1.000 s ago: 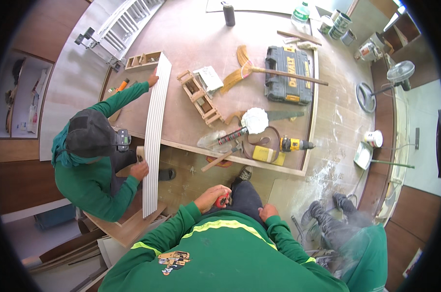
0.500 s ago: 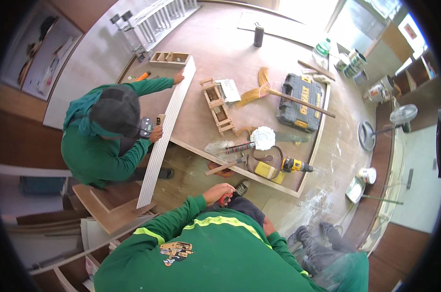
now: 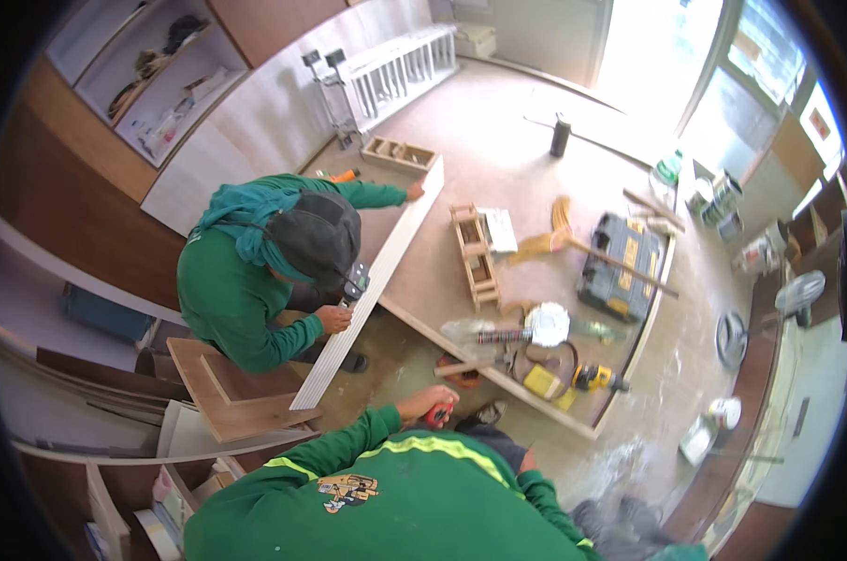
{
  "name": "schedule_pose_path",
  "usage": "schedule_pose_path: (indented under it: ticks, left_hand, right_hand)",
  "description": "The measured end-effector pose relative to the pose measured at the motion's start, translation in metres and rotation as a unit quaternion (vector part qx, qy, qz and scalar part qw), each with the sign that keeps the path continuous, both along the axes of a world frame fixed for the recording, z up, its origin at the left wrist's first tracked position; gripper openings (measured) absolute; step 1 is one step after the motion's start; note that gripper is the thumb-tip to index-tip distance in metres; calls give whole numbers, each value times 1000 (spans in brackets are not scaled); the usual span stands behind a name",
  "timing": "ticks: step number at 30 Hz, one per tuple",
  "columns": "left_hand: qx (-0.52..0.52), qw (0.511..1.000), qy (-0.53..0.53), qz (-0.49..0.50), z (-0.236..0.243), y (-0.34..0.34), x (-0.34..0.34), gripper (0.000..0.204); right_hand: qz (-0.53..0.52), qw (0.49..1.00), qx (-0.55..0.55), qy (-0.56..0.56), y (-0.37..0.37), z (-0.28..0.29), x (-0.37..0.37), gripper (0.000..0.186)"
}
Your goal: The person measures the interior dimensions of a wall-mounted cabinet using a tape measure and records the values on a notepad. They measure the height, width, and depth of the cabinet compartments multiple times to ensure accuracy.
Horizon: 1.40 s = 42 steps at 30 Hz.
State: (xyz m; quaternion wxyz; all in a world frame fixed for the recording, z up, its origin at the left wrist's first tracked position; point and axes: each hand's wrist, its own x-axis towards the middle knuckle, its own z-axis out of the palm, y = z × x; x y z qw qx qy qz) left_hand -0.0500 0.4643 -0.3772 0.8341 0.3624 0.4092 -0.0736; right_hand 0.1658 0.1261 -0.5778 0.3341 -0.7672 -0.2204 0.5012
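Note:
My left hand (image 3: pixel 425 404) is closed on a small red tool (image 3: pixel 439 417), perhaps a tape measure, at my waist. My right hand (image 3: pixel 526 461) shows only in part beside my right thigh, its fingers hidden. Ahead of me, a co-worker (image 3: pixel 231 271) in green and a dark cap bends over a long white ribbed panel (image 3: pixel 392 262), one hand on its far end, the other on a tool on it that I cannot make out clearly. The work table (image 3: pixel 526 140) carries a wooden frame box (image 3: pixel 475 257), a broom (image 3: pixel 545 245), a black-and-yellow case (image 3: pixel 612 265) and a yellow drill (image 3: pixel 599 378).
Shelves (image 3: pixel 152 84) and a white ladder (image 3: pixel 395 79) stand at the left and back. Buckets (image 3: pixel 760 254), a fan (image 3: pixel 800 297) and a dustpan (image 3: pixel 699 439) line the right. Wooden boards (image 3: pixel 213 393) lie at lower left. Another person's legs (image 3: pixel 620 524) are at lower right.
The view has swung up and left, bringing the bright doorway in. The co-worker's near hand and tool have moved up along the panel. My left hand still grips the red tool.

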Motion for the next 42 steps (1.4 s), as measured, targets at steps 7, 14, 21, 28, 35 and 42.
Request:
schedule_pose_path:
  ticks: [7, 14, 21, 28, 35, 42]
  left_hand:
    - [-6, 999, -35, 2, 14, -4, 11, 30]
    - [8, 998, -45, -47, 61, -6, 36, 31]
    - [48, 990, -125, 39, 187, 29, 58, 37]
    - [180, 932, -288, 123, 305, 53, 58, 52]
    - [290, 871, -337, 210, 334, 88, 84, 57]
    - [399, 727, -497, 256, 379, 273, 180, 60]
  right_hand:
    - [33, 991, -22, -129, -48, -14, -3, 44]
    - [18, 943, -190, -274, -53, 162, 5, 27]
    - [134, 949, -150, -243, -47, 284, 182, 15]
    - [10, 975, 137, -175, 119, 350, 291, 20]
    - [-34, 949, 313, -37, 276, 346, 244, 28]
    - [94, 902, 413, -84, 419, 440, 293, 36]
